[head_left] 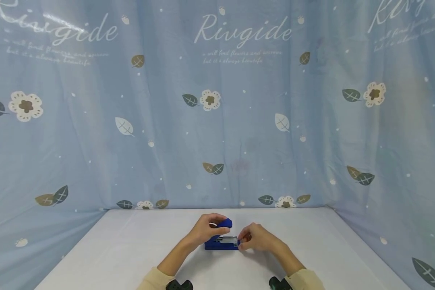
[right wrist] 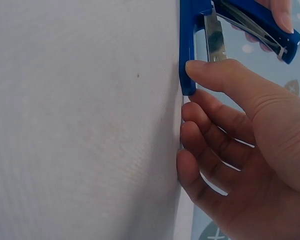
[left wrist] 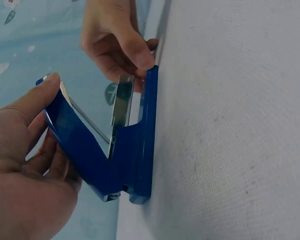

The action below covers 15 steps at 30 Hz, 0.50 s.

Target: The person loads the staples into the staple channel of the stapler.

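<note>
A blue stapler (head_left: 221, 245) stands on the white table, its top arm (left wrist: 77, 142) swung up and its metal staple channel (left wrist: 122, 102) exposed. My left hand (head_left: 204, 230) grips the raised arm near its free end, thumb on one side and fingers on the other. At the opposite end, my right hand (head_left: 255, 237) pinches the front tip of the base (right wrist: 187, 55) between thumb and forefinger. The other fingers of that hand lie loosely bent beside the table surface. Whether staples lie in the channel I cannot tell.
The white table (head_left: 130, 241) runs back to a pale blue curtain (head_left: 239, 133) printed with leaves and flowers, which also hangs along both sides. Dark devices (head_left: 179, 285) are worn at both wrists, by the cream sleeves (head_left: 156, 279).
</note>
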Tool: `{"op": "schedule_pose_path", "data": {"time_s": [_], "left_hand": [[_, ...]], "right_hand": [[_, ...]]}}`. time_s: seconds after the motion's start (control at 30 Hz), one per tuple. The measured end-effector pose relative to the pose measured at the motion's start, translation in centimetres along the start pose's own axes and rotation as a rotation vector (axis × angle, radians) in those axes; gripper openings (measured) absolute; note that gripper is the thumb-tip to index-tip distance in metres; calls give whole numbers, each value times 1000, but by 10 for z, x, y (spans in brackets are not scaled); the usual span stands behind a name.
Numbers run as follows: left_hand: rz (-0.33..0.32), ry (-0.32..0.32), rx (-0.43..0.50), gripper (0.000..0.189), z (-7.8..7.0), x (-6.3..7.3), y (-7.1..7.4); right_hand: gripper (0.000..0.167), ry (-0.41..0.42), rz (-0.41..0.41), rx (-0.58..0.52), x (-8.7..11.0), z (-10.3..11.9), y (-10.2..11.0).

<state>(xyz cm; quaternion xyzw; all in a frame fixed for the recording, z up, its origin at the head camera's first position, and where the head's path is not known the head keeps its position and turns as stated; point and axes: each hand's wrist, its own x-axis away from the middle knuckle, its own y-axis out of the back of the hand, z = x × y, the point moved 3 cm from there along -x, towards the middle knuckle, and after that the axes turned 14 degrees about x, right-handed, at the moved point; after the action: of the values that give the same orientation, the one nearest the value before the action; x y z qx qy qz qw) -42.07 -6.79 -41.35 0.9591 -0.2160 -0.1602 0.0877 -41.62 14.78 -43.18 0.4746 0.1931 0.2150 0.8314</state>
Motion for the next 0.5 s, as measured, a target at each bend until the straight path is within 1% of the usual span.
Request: {"op": "schedule_pose_path", "data": {"time_s": [0.13, 0.33, 0.5], "left_hand": [[4, -11, -10, 38, -1, -2, -3], [22, -43, -96, 35, 0, -5, -9], [46, -55, -142, 35, 2, -6, -13]], "right_hand": [[17, 7, -5, 12, -1, -1, 0], [18, -17, -10, 12, 0, -3, 0], [18, -10, -10, 12, 0, -2, -1]]}}
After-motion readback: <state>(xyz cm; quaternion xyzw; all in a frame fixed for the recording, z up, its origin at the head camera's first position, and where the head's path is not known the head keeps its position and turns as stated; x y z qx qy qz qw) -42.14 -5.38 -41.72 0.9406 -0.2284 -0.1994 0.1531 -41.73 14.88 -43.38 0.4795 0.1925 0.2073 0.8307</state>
